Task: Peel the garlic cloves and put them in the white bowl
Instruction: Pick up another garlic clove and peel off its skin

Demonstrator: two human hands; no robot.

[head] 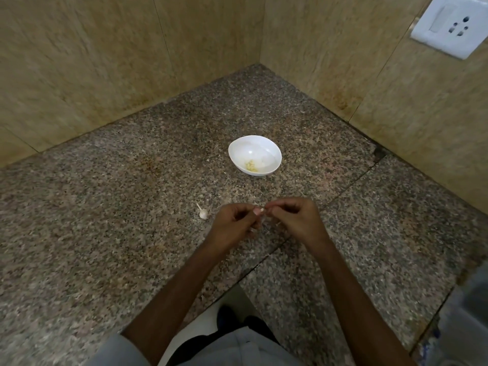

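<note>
A person is standing at the inner front edge of a speckled granite countertop point(132, 207), where its two slabs are meeting at a dark seam point(343, 190), and both forearms are reaching forward over the stone. The left hand point(232, 223) and the right hand point(293, 217) are coming together just above the countertop, a little way in from that front edge. Each is curling its fingers and pinching one end of a small garlic clove point(260, 210), which is showing as a pale sliver between the fingertips; how much skin is clinging to it is too small to tell. Just to the left of the left hand, apart from it, a garlic piece point(203, 213) with a thin stalk is lying on the stone. Farther back, between the hands and the back corner of the countertop, the white bowl point(266, 143) is sitting upright, well apart from both hands, and a few yellowish peeled cloves point(250, 165) are lying at its bottom. Beige tiled walls point(79, 62) are rising behind the two back edges, and a white wall socket point(454, 25) is showing on the right-hand wall, high above the stone.
</note>
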